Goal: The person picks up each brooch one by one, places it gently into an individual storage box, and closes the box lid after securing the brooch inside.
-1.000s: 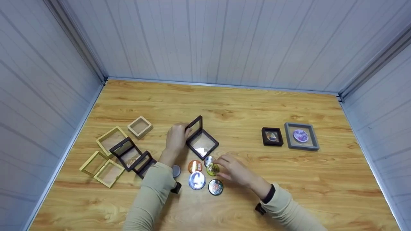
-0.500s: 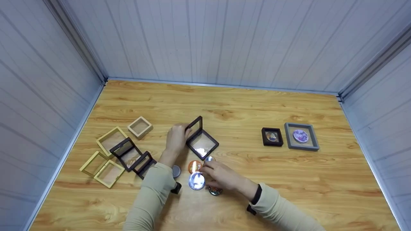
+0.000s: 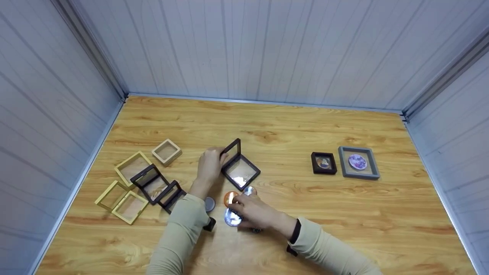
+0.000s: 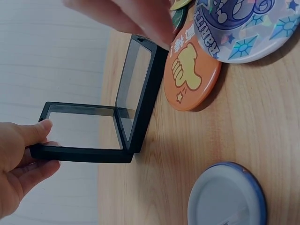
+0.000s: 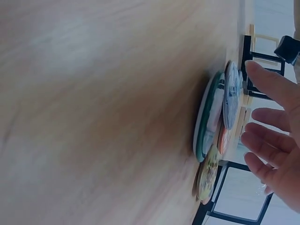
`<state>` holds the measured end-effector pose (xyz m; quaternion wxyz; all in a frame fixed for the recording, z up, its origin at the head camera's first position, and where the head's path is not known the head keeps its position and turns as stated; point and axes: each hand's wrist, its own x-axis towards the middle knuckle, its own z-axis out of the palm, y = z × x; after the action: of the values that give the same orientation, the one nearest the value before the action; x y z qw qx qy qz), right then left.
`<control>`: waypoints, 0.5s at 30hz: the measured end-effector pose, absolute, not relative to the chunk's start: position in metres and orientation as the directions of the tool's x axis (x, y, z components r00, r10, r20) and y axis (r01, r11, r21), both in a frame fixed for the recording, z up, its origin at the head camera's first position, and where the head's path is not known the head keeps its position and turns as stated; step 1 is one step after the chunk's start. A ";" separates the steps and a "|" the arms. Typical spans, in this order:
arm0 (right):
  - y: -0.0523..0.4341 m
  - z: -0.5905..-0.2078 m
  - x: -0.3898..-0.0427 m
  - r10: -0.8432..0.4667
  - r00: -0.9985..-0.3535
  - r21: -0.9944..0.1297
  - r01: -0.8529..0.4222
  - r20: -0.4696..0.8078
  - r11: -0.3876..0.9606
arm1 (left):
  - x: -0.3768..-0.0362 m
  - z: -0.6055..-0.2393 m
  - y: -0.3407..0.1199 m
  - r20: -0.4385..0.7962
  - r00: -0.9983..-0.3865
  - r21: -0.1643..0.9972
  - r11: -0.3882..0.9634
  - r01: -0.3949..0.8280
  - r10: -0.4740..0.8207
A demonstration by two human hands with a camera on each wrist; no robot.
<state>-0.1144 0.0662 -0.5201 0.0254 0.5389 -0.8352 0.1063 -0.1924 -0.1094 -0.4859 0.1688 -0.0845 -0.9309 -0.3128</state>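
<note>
With thumb and fingers my left hand pinches the raised half of a black hinged display frame, whose clear-film base lies on the table. Over a group of round badges hovers my right hand, fingers loosely spread and nothing between them in the right wrist view. Beneath and beside it are a purple-blue badge, an orange thumbs-up badge, a green-rimmed badge and a yellowish badge. In the head view the hand hides part of them. A badge lies face down near my left forearm.
Several frames lie at left: yellow ones, black ones standing ajar, and a beige one. At right are a small black frame and a grey frame, each with a badge inside. Panel walls surround the table.
My right hand has moved left across the badges, from the yellowish badge to over the purple-blue one. My left hand and the black frame have stayed in place.
</note>
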 end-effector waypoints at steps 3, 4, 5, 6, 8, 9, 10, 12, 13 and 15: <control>0.066 -0.520 -0.114 -0.900 -0.416 -0.146 -0.906 0.133 0.397 | -0.193 -0.486 -0.110 0.366 -0.929 0.553 0.791 0.262 0.051; 0.065 -0.520 -0.114 -0.901 -0.415 -0.145 -0.906 0.124 0.398 | -0.193 -0.486 -0.110 0.368 -0.928 0.554 0.790 0.263 0.050; 0.065 -0.520 -0.114 -0.902 -0.416 -0.145 -0.905 0.114 0.400 | -0.193 -0.486 -0.109 0.369 -0.928 0.555 0.789 0.264 0.050; 0.065 -0.520 -0.114 -0.903 -0.416 -0.147 -0.905 0.103 0.400 | -0.193 -0.486 -0.109 0.371 -0.927 0.553 0.790 0.265 0.052; 0.064 -0.519 -0.114 -0.906 -0.415 -0.148 -0.904 0.084 0.401 | -0.193 -0.485 -0.109 0.373 -0.926 0.551 0.791 0.268 0.054; 0.063 -0.519 -0.114 -0.907 -0.415 -0.147 -0.904 0.075 0.402 | -0.192 -0.485 -0.109 0.373 -0.926 0.550 0.791 0.268 0.055; 0.063 -0.519 -0.114 -0.908 -0.414 -0.145 -0.904 0.064 0.402 | -0.192 -0.485 -0.109 0.371 -0.927 0.549 0.792 0.267 0.055; 0.062 -0.519 -0.115 -0.910 -0.413 -0.142 -0.904 0.046 0.403 | -0.192 -0.485 -0.109 0.366 -0.929 0.546 0.795 0.263 0.055; 0.061 -0.519 -0.115 -0.910 -0.413 -0.140 -0.904 0.039 0.405 | -0.192 -0.485 -0.109 0.363 -0.930 0.546 0.797 0.259 0.054; 0.060 -0.519 -0.115 -0.908 -0.417 -0.137 -0.902 0.029 0.410 | -0.191 -0.486 -0.109 0.357 -0.933 0.544 0.800 0.252 0.051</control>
<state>-0.1147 0.0604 -0.5195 -0.0247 0.5394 -0.8391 0.0657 -0.1911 -0.1093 -0.4856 0.1646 -0.0810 -0.9343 -0.3056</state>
